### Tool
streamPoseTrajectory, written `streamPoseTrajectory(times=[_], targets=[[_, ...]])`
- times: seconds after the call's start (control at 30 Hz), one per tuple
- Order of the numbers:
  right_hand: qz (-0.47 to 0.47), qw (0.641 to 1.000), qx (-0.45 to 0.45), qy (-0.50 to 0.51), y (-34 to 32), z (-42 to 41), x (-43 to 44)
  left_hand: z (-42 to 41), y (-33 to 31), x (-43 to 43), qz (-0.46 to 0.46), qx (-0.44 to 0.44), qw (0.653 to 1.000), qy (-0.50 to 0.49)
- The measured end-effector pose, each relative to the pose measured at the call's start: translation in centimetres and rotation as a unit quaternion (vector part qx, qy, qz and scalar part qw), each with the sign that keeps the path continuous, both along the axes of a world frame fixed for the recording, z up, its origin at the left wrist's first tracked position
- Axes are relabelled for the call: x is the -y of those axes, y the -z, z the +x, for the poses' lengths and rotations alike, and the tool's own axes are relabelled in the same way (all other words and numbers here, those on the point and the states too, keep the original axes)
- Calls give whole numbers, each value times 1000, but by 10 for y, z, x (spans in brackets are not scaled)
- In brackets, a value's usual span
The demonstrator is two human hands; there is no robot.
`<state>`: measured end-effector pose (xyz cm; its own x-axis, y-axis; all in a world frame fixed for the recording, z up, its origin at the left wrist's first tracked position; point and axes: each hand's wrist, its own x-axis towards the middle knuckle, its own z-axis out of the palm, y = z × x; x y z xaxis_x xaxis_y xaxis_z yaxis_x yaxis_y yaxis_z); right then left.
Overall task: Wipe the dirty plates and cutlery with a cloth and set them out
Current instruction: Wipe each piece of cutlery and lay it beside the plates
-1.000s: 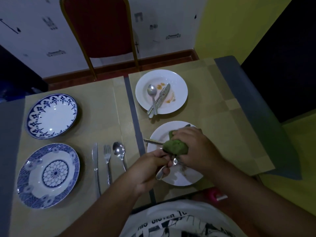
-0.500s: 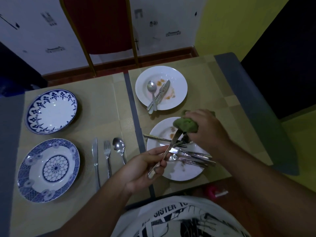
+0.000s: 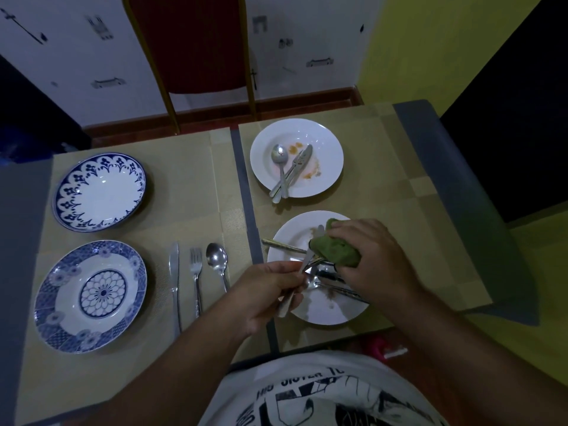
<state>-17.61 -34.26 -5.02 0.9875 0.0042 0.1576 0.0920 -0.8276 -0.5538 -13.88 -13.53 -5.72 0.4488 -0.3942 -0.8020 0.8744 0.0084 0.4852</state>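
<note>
Gripping a knife (image 3: pixel 308 258), the left hand (image 3: pixel 268 293) holds it over a plate (image 3: pixel 333 313). The right hand (image 3: pixel 375 260) clamps cloth (image 3: pixel 335 251) round it.

Home dining room: set table (image 3: pixel 196 186), chair (image 3: pixel 190 44).

One wide-angle camera, worn on the head, is looking forward and steeply down across the desk (image 3: pixel 21 241), sitting close above the left hand (image 3: pixel 270 290) and right hand (image 3: pixel 368 259), with a chair (image 3: pixel 196 41) at the frame's top.

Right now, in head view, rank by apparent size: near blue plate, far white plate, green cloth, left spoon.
1. Near blue plate, though nearer.
2. Far white plate.
3. Green cloth and left spoon: unsure, cloth partly hidden.
</note>
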Motion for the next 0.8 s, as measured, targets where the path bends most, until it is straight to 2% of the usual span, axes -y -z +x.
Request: streamPoseTrajectory(times=[0.23, 0.4, 0.6, 0.73, 0.8], targets=[[-31, 995, -4, -98, 11, -2, -21, -12, 4, 4, -12, 27, 999, -11], [-46, 998, -38, -16, 4, 23, -7, -17, 4, 1, -34, 43, 999, -1], [-20, 996, -29, -82, 4, 0, -28, -15, 4, -2, -39, 69, 997, 6], [-56, 996, -66, -36, 0, 26, -17, -20, 6, -13, -14, 102, 994, 40], [-59, 996, -72, -12, -2, 35, -12, -21, 6, -15, -14, 90, 995, 49]])
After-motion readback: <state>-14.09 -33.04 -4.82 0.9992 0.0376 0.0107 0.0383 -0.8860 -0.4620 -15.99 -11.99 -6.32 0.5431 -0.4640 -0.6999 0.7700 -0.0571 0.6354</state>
